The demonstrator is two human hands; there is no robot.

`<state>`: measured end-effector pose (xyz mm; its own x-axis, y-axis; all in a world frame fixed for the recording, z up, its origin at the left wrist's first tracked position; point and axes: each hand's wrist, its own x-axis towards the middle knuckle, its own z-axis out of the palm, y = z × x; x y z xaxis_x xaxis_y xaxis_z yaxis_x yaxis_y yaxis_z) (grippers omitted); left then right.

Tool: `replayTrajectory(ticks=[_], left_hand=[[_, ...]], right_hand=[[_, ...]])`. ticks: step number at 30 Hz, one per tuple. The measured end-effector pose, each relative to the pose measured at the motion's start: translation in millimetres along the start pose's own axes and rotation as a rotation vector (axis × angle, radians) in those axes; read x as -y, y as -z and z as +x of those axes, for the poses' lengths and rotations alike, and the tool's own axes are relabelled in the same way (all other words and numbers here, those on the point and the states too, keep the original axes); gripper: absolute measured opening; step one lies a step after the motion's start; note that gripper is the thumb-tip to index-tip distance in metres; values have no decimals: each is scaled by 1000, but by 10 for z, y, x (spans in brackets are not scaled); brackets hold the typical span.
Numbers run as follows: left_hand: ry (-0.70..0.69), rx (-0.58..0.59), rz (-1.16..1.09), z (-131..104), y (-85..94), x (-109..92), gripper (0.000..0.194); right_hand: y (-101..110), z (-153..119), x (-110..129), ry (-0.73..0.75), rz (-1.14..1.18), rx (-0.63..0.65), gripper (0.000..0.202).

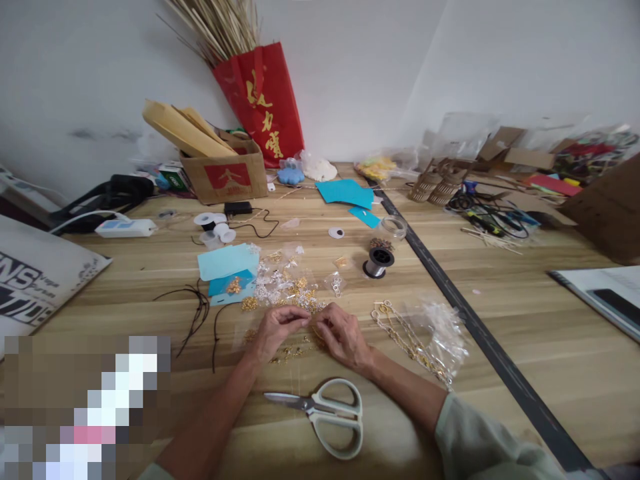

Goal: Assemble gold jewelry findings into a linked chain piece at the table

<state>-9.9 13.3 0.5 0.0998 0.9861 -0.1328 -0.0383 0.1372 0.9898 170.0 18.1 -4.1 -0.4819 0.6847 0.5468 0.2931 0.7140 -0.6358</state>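
My left hand (281,328) is in a pinch over the middle of the table, thumb against fingertips. Close beside it, my right hand (343,337) is closed with its fingers curled. Whatever lies between the fingertips of either hand is too small to make out. Just beyond them is a heap of gold and silver beads and charms (300,287), partly in small clear bags. More gold beads (290,352) lie on the table under and between my hands. Scissors (325,410) with pale handles lie nearer to me, blades pointing left.
A wire spool (380,262) stands beyond my right hand, near a round clear jar (393,228). Gold and silver chains (407,337) and clear plastic bags (443,333) lie to the right. Black cords (195,313) and blue cards (227,263) are on the left. A cardboard box (230,177) stands behind.
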Motion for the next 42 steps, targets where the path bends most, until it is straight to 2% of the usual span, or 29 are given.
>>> replayTrajectory(ticks=[29,42], left_hand=[[-70,21,17,5,27,53,12],[-85,-22,5,0,8,20,11]], right_hand=[[-11,0,2,-1,-23,-16,11],[-9,-5,-5,-6,-34,-2,11]])
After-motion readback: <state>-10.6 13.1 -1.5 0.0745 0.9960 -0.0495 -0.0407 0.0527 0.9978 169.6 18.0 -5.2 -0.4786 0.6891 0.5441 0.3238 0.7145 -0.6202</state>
